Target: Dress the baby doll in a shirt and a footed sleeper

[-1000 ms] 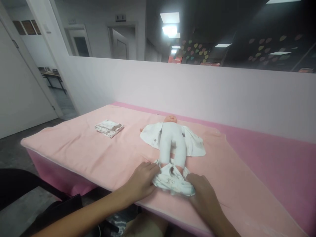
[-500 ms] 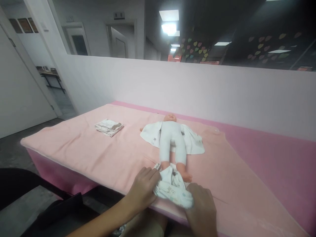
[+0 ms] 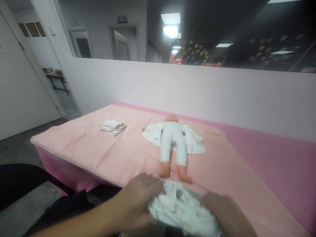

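Observation:
Between my two hands hangs a white printed baby garment point(image 3: 181, 209), bunched and slightly blurred, at the near edge of the bed. My left hand point(image 3: 142, 197) is closed on its left side, and my right hand point(image 3: 222, 210) grips its right side. Just beyond the cloth lies a baby doll point(image 3: 174, 141) on its back, head away from me, its bare feet apart from the garment. Under the doll an open white jacket point(image 3: 194, 140) is spread out to both sides.
A folded patterned cloth point(image 3: 113, 127) lies on the pink sheet point(image 3: 86, 144) to the left. Behind the bed runs a white wall point(image 3: 197, 89) with a dark window above it. At lower left is a dark chair point(image 3: 27, 177); a door point(image 3: 22, 79) stands farther left.
Both hands have drawn the garment off the doll's feet and toward me. They are now farther apart, stretching the cloth wider. The doll's feet are uncovered.

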`<state>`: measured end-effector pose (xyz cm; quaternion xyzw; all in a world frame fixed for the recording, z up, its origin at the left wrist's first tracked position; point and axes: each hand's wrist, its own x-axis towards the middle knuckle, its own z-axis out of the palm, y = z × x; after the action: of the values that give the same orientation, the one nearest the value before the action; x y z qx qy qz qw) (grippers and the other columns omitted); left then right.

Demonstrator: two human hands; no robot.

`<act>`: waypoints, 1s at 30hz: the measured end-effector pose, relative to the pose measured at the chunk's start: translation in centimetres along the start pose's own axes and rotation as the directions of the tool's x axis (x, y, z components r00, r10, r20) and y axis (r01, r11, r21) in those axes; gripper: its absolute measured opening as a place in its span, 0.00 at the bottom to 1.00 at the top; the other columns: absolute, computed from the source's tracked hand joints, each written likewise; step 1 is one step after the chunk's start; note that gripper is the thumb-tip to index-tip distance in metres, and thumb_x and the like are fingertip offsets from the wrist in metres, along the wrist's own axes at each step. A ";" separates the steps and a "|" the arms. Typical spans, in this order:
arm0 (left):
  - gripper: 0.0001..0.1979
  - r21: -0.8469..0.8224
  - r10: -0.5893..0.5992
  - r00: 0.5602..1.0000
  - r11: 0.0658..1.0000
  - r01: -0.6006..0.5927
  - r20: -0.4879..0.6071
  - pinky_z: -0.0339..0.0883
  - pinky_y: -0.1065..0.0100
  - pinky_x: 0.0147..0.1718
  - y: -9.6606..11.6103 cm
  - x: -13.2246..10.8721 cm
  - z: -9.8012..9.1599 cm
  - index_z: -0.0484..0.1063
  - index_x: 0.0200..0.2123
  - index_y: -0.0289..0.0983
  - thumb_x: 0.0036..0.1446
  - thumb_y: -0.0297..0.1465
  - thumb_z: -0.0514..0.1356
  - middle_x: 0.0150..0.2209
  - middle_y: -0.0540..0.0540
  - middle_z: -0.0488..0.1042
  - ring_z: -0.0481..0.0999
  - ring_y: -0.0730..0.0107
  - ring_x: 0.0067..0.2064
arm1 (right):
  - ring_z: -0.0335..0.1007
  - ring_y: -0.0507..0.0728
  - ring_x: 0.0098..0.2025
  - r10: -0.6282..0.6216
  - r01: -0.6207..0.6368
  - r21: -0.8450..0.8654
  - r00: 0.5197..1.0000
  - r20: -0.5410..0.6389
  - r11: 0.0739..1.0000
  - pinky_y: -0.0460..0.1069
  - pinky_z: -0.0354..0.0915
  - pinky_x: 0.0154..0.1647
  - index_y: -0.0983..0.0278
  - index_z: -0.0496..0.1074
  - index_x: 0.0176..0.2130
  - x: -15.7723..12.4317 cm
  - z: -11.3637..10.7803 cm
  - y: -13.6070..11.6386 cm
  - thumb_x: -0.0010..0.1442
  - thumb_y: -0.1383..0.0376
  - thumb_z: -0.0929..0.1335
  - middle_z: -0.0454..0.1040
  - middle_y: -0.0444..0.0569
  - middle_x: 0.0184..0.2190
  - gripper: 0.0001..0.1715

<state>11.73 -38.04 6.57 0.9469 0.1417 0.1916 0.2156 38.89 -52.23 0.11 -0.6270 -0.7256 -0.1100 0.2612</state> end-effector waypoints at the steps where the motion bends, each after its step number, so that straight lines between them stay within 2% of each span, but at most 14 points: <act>1: 0.06 0.039 0.031 0.999 0.999 -0.031 -0.019 0.63 0.62 0.37 0.0 0.9 -1.3 0.66 0.40 0.42 0.64 0.36 0.60 0.35 0.47 0.75 0.73 0.62 0.36 | 0.68 0.61 0.30 0.032 -0.032 0.003 0.999 -0.010 0.999 0.54 0.60 0.33 0.56 0.72 0.36 1.9 -2.1 -0.6 0.58 0.59 0.70 0.74 0.51 0.30 0.05; 3: 0.10 0.130 0.078 0.993 0.989 -0.067 -0.083 0.62 0.62 0.35 -0.2 3.4 -4.2 0.66 0.39 0.40 0.63 0.40 0.60 0.34 0.45 0.74 0.73 0.60 0.36 | 0.68 0.60 0.29 0.082 -0.082 -0.021 0.996 0.024 0.996 0.52 0.58 0.29 0.57 0.71 0.33 6.1 -6.2 -1.4 0.60 0.57 0.70 0.75 0.50 0.31 0.07; 5: 0.13 0.220 0.119 0.984 0.971 -0.088 -0.132 0.62 0.63 0.34 -0.5 6.3 -7.3 0.65 0.39 0.39 0.59 0.41 0.62 0.36 0.43 0.74 0.73 0.59 0.37 | 0.69 0.59 0.30 0.126 -0.128 0.003 0.985 0.118 0.992 0.50 0.57 0.28 0.59 0.70 0.33 10.5 -9.6 -1.2 0.61 0.55 0.70 0.75 0.49 0.31 0.11; 6: 0.15 0.248 0.117 0.983 0.966 -0.079 -0.141 0.62 0.63 0.34 -0.7 7.8 -8.9 0.66 0.40 0.39 0.58 0.41 0.63 0.38 0.43 0.75 0.73 0.59 0.37 | 0.71 0.59 0.32 0.115 -0.122 0.038 0.981 0.156 0.992 0.50 0.59 0.29 0.59 0.71 0.37 12.5 -11.0 -0.8 0.61 0.53 0.71 0.76 0.50 0.34 0.13; 8: 0.22 0.260 0.113 0.988 0.962 -0.082 -0.108 0.61 0.65 0.34 -0.9 10.4 -11.9 0.67 0.43 0.39 0.54 0.47 0.67 0.41 0.42 0.76 0.74 0.59 0.38 | 0.70 0.59 0.32 0.071 -0.083 0.070 0.986 0.154 0.994 0.49 0.59 0.28 0.60 0.72 0.41 15.9 -13.3 0.3 0.58 0.47 0.74 0.77 0.50 0.36 0.22; 11: 0.28 0.287 0.134 0.985 0.953 -0.098 -0.108 0.59 0.66 0.33 -0.9 13.3 -15.7 0.69 0.44 0.38 0.53 0.54 0.67 0.40 0.43 0.76 0.73 0.60 0.37 | 0.68 0.58 0.31 0.071 -0.070 -0.018 0.996 0.058 0.997 0.50 0.58 0.29 0.60 0.74 0.43 19.6 -16.0 1.6 0.63 0.42 0.69 0.76 0.50 0.35 0.26; 14: 0.23 0.341 0.170 0.966 0.935 -0.096 -0.195 0.58 0.65 0.35 -0.7 15.4 -18.3 0.71 0.42 0.38 0.63 0.53 0.58 0.36 0.43 0.75 0.72 0.62 0.35 | 0.68 0.58 0.32 0.031 -0.051 -0.193 0.994 -0.104 0.980 0.51 0.57 0.32 0.60 0.77 0.45 22.0 -18.1 1.8 0.69 0.45 0.64 0.77 0.50 0.34 0.24; 16: 0.21 0.391 0.191 0.954 0.916 -0.088 -0.233 0.58 0.64 0.36 -0.7 16.5 -19.5 0.73 0.41 0.37 0.67 0.50 0.54 0.34 0.43 0.75 0.71 0.62 0.35 | 0.67 0.58 0.32 -0.025 -0.023 -0.319 0.989 -0.145 0.947 0.51 0.56 0.34 0.60 0.77 0.51 23.3 -19.0 1.8 0.70 0.48 0.64 0.77 0.50 0.34 0.23; 18: 0.20 0.443 0.193 0.954 0.894 -0.074 -0.229 0.58 0.62 0.38 -0.8 17.4 -20.3 0.75 0.42 0.38 0.67 0.47 0.55 0.34 0.43 0.75 0.72 0.61 0.36 | 0.67 0.59 0.32 -0.057 0.010 -0.424 0.993 -0.099 0.906 0.52 0.55 0.35 0.63 0.77 0.52 24.3 -19.4 2.1 0.70 0.49 0.64 0.77 0.52 0.33 0.25; 21: 0.20 0.488 0.157 0.967 0.872 -0.039 -0.203 0.58 0.61 0.41 -1.1 18.2 -21.1 0.77 0.46 0.38 0.63 0.47 0.59 0.33 0.43 0.75 0.73 0.57 0.38 | 0.63 0.58 0.29 -0.051 0.057 -0.515 0.998 0.027 0.855 0.53 0.52 0.33 0.64 0.77 0.32 25.3 -19.2 2.9 0.70 0.45 0.62 0.73 0.53 0.26 0.31; 23: 0.21 0.509 0.128 0.973 0.861 -0.014 -0.191 0.58 0.60 0.42 -1.3 18.4 -21.3 0.77 0.47 0.39 0.61 0.48 0.60 0.32 0.43 0.76 0.73 0.57 0.37 | 0.64 0.60 0.30 -0.084 0.096 -0.481 0.995 0.046 0.871 0.53 0.53 0.33 0.63 0.72 0.25 25.6 -18.8 3.5 0.68 0.42 0.62 0.72 0.54 0.27 0.34; 26: 0.20 0.563 0.119 0.981 0.826 -0.014 -0.151 0.58 0.58 0.44 -1.5 18.5 -21.3 0.79 0.40 0.39 0.61 0.49 0.59 0.27 0.45 0.74 0.72 0.59 0.34 | 0.68 0.64 0.38 -0.108 0.090 -0.349 0.994 -0.034 0.933 0.54 0.58 0.35 0.62 0.74 0.29 25.5 -18.4 3.9 0.64 0.37 0.64 0.76 0.56 0.37 0.33; 28: 0.20 0.597 0.142 0.982 0.802 -0.040 -0.124 0.58 0.57 0.46 -1.6 18.6 -21.2 0.78 0.32 0.38 0.62 0.49 0.58 0.23 0.47 0.71 0.71 0.60 0.32 | 0.69 0.63 0.36 -0.001 -0.015 -0.256 0.998 -0.063 0.966 0.53 0.58 0.33 0.61 0.75 0.33 25.3 -18.3 3.7 0.62 0.35 0.65 0.76 0.55 0.36 0.33; 30: 0.22 0.606 0.161 0.980 0.794 -0.057 -0.118 0.58 0.56 0.46 -1.7 18.8 -21.0 0.75 0.28 0.38 0.62 0.49 0.57 0.23 0.47 0.70 0.69 0.62 0.30 | 0.68 0.61 0.31 0.098 -0.101 -0.120 0.995 -0.032 0.988 0.52 0.58 0.31 0.60 0.75 0.39 24.8 -18.2 3.3 0.59 0.34 0.68 0.75 0.51 0.32 0.33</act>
<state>19.15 -22.53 28.95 0.9541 0.1571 0.2258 -0.1185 44.54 -39.32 27.72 -0.6758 -0.6819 -0.1489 0.2369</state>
